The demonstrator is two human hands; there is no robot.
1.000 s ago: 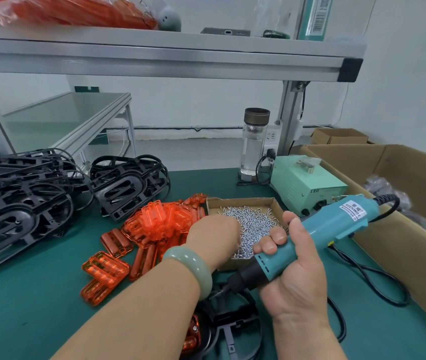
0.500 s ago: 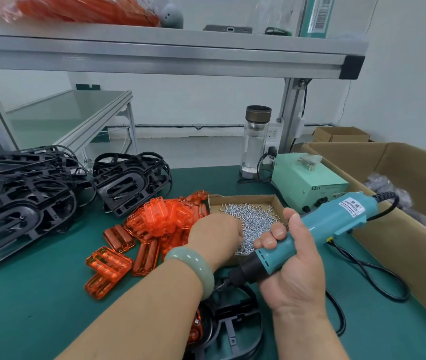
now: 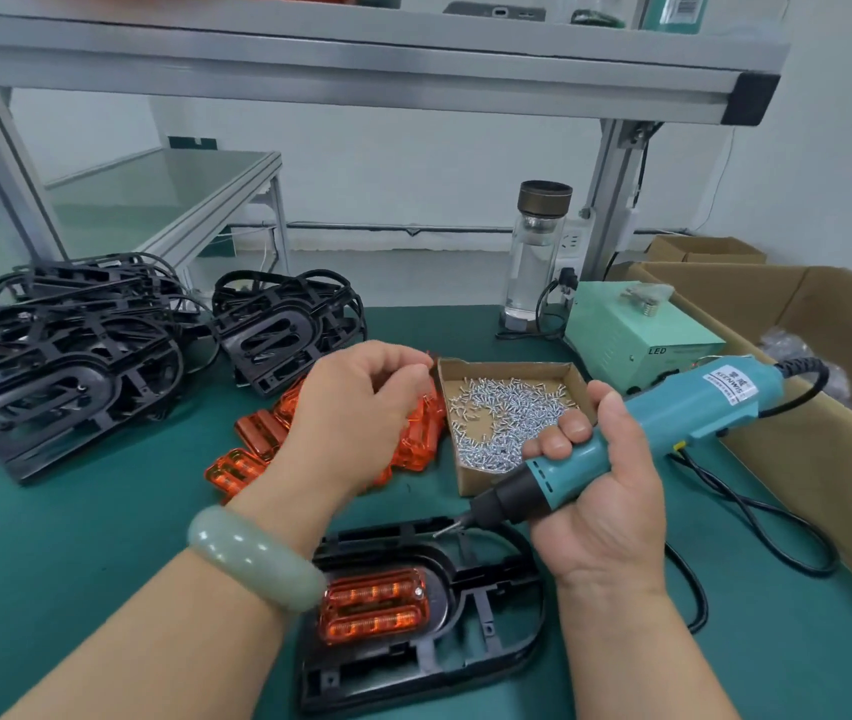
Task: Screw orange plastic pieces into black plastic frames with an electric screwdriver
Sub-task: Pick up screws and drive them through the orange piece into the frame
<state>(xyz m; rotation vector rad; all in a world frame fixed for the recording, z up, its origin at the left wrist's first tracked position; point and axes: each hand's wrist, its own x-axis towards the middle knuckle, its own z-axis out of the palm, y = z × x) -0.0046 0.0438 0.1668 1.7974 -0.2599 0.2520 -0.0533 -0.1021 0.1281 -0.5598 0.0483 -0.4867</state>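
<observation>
The green tabletop [image 3: 76,589] carried everything, with a big open cardboard box [image 3: 829,314] along its right edge. Two stacks of black frames [image 3: 65,376] stood at the far left. One single black frame [image 3: 465,662] lay flat at the near edge, between the two forearms. A pale green power unit [image 3: 631,340] sat at the back right, beside a clear bottle [image 3: 533,257]. The right hand [image 3: 606,491] held the electric screwdriver [image 3: 673,413] with its fingers wrapped round the teal body, the bit slanting down to the far rim of the single frame. A shallow cardboard tray [image 3: 465,491] of small silver screws [image 3: 507,407] lay just beyond that frame. Left of the tray lay a loose pile of orange pieces [image 3: 257,433]. The left hand [image 3: 356,413] hung over that pile, fingers curled with their tips bunched by the tray's left corner; I cannot tell whether they pinched anything. One orange piece [image 3: 374,605] sat in the left end of the single frame, a screw head showing at its corner.
</observation>
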